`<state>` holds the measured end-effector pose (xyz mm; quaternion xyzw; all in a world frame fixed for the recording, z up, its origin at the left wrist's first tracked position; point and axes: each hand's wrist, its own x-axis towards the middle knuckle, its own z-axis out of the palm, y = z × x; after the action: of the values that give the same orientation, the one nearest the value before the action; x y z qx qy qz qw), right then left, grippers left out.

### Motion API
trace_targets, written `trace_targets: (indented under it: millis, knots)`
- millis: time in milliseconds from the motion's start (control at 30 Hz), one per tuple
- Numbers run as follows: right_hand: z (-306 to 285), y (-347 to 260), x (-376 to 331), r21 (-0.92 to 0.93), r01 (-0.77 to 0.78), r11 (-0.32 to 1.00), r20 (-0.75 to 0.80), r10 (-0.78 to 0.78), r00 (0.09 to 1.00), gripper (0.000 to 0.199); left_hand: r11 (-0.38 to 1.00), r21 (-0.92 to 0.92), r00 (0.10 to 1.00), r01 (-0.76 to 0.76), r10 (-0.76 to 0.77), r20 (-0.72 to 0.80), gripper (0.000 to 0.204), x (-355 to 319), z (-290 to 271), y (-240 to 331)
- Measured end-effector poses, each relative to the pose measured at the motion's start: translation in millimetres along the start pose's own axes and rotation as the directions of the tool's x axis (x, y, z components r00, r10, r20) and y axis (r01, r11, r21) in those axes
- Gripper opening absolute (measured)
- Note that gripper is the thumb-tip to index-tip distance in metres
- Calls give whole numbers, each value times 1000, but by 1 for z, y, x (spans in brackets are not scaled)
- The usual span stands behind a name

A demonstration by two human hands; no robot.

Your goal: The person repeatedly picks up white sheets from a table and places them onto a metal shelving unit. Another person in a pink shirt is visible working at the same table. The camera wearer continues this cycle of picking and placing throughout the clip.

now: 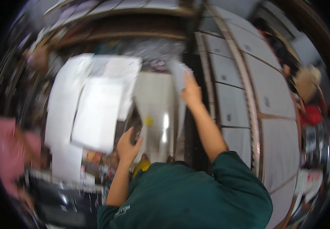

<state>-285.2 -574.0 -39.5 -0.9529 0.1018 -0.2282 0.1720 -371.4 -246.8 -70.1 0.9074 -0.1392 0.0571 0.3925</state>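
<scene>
Two bare hands of mine reach forward over a cluttered work area, blurred by motion. My right hand [191,91] is stretched far out, its grip closed on a small grey flat piece [179,75] held up near the dark upright post [191,45]. My left hand [128,145] is lower and nearer, fingers curled loosely and grasping nothing, just beside the edge of a tall shiny sheet [158,114] with a small yellow sticker [149,121]. White papers [96,107] lie overlapping to the left of it. To the right runs a row of pale cardboard panels [233,103]. To do this well, I judge I should keep the grey piece pinched firmly and level, and steady the shiny sheet with my left hand so nothing slides.
</scene>
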Motion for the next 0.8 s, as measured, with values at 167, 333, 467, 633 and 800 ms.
trace_targets:
  millis: [167,333,467,633,800]
  knots:
    - [9,23,-8,72,146,987,34,-149,988,78,991,100,990,94,-82,-115,49,-54,-15,0]
    - [5,12,2,11,108,994,63,-108,992,78,959,80,929,272,-240,-282,49,-75,-24,-20]
    - [14,-8,2,-2,141,990,51,-141,989,76,947,106,876,303,-233,-422,49,-65,-27,-48]
    - [0,-41,-12,13,26,1000,133,-27,991,79,685,382,691,620,-246,-680,73,-58,-53,-96]
    - [-24,-61,-24,74,177,981,124,-185,975,81,407,325,479,854,-371,-796,93,-26,-88,-174]
